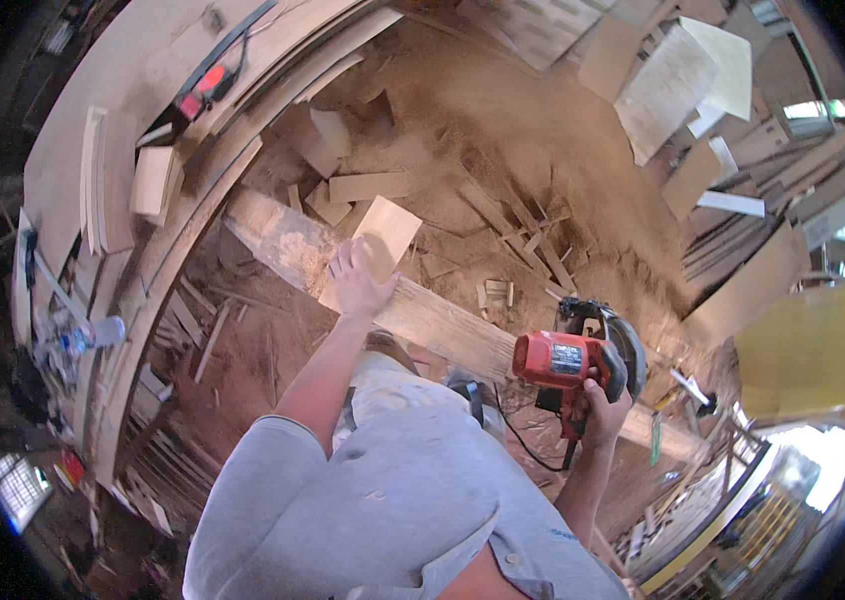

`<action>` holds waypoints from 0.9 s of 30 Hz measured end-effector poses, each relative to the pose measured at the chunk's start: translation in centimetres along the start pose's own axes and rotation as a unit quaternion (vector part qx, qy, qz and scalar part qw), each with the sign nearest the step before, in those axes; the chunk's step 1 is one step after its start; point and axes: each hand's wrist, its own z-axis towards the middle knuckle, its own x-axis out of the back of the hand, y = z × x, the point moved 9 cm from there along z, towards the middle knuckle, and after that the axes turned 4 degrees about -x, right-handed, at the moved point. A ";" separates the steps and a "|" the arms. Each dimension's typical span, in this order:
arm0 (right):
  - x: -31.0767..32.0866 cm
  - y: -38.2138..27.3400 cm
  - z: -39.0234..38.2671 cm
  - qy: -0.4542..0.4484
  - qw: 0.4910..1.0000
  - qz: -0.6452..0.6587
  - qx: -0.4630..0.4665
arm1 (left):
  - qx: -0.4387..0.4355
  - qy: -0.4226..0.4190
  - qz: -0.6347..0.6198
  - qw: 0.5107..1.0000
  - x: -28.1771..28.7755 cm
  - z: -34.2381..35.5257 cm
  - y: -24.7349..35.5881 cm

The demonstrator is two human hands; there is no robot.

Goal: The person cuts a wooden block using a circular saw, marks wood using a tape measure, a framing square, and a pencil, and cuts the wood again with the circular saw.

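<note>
A long, thick wooden plank (448,332) runs at a slant across the view in front of me. On its left part lies a short pale board (390,235), set crosswise. My left hand (361,284) rests on that board, palm down and fingers spread. To the right, my right hand (604,408) is wrapped round the handle of a red and black circular saw (555,358). The saw is at the plank, right of the board; its blade's underside is hidden, so I cannot tell whether it touches the wood. A dark cord (518,435) hangs from it.
Sawdust (503,130) and scattered offcuts (533,240) cover the floor beyond the plank. At left, a curved-looking workbench (148,290) carries wood blocks (156,182), a plastic bottle (95,335) and a red-and-black tool (205,88). Sheets and boards (668,90) lean at the far right.
</note>
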 end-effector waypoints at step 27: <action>24.5 15.2 -2.5 0.253 0.855 -0.444 0.092 | -0.132 -0.483 -0.796 0.339 9.8 -25.1 27.1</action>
